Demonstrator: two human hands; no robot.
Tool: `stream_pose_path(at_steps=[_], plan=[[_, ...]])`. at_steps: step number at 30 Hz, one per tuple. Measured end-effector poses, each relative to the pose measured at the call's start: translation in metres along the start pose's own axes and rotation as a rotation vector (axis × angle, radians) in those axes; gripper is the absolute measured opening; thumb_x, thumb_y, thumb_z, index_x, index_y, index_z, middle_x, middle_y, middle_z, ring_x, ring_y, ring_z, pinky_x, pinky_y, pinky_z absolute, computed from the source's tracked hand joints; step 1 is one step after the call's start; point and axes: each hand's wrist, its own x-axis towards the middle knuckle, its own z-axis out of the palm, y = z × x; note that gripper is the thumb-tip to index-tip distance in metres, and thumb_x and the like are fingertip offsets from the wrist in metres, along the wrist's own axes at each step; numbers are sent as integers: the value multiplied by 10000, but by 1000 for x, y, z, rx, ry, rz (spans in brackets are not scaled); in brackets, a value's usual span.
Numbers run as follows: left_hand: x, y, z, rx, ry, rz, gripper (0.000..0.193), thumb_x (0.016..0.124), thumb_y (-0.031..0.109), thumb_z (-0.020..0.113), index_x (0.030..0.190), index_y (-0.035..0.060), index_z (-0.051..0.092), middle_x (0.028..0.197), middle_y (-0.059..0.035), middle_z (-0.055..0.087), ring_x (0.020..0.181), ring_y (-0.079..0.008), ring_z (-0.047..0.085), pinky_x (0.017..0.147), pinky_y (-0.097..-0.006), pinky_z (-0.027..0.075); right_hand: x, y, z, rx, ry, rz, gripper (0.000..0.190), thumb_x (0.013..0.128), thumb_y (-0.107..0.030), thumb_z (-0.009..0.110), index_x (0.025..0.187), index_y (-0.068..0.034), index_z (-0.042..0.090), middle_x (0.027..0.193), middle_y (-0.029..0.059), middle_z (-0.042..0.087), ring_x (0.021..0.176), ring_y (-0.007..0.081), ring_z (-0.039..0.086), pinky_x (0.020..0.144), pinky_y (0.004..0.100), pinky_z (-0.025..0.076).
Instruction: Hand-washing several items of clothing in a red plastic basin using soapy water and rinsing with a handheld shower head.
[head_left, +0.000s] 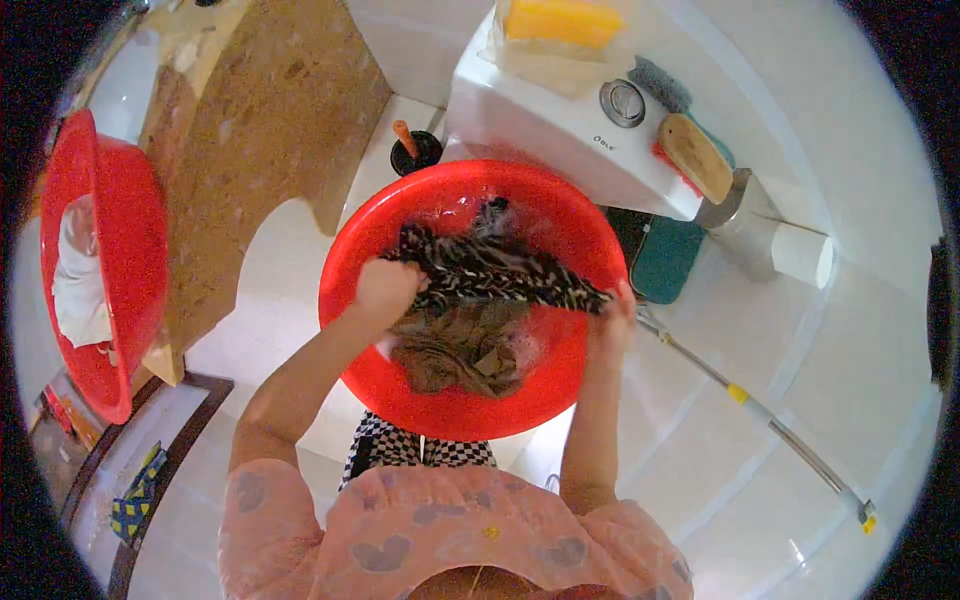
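Observation:
A large red plastic basin (480, 416) stands before me with wet laundry in it. Stretched across its middle is a black-and-white patterned cloth (502, 274). My left hand (386, 285) is closed on the cloth's left part. At the right rim my right hand (613, 315), somewhat blurred, grips the cloth's other end. Part of the cloth lies bunched toward the far side of the basin. Below it rests a brown garment (457, 352), wet and crumpled, with some suds (529, 349) beside it.
Behind the basin is a white toilet tank (540, 127) with a flush button (622, 103) and a wooden-backed scrubbing brush (696, 157) on top. A second red basin (135, 247) holding white cloth (79, 277) sits left. A telescopic pole (757, 409) slants along the right.

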Motion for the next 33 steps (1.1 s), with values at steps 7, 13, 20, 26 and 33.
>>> stream_pose_path(at_steps=[7,13,20,26,33], plan=[[-44,7,-75,-105,305,21,614,691,293,757,1225,170,479,1066,-101,570,990,-261,579,801,-483,388,-78,-86,9,-498,-34,-483,442,803,50,495,1229,-66,504,1152,107,547,1016,236,550,886,358,454],[48,47,42,-186,123,4,758,658,332,796,1300,192,419,1073,-118,555,1023,-300,568,857,-490,415,-31,57,36,-1559,-209,-859,468,827,-135,619,1285,-142,522,1076,150,520,959,353,529,850,415,442],[143,59,112,-254,179,-44,675,707,414,708,1293,170,477,1157,-154,570,1045,-334,564,858,-488,455,59,167,45,-1751,-482,-728,606,815,-313,642,1357,-150,426,1368,191,434,1203,402,451,988,503,389],[152,24,149,-215,348,-141,633,747,426,655,1306,192,474,1137,-139,614,1076,-331,568,940,-531,406,54,142,107,-1780,-568,-337,588,827,-308,611,1362,-163,417,1239,191,555,1170,385,490,954,507,410],[36,39,10,-145,-127,-51,759,721,502,706,1348,198,405,1032,-115,659,1039,-295,604,920,-575,374,41,6,-53,-1643,-326,-365,271,872,-234,569,1066,-57,635,823,194,660,775,356,648,703,427,496]])
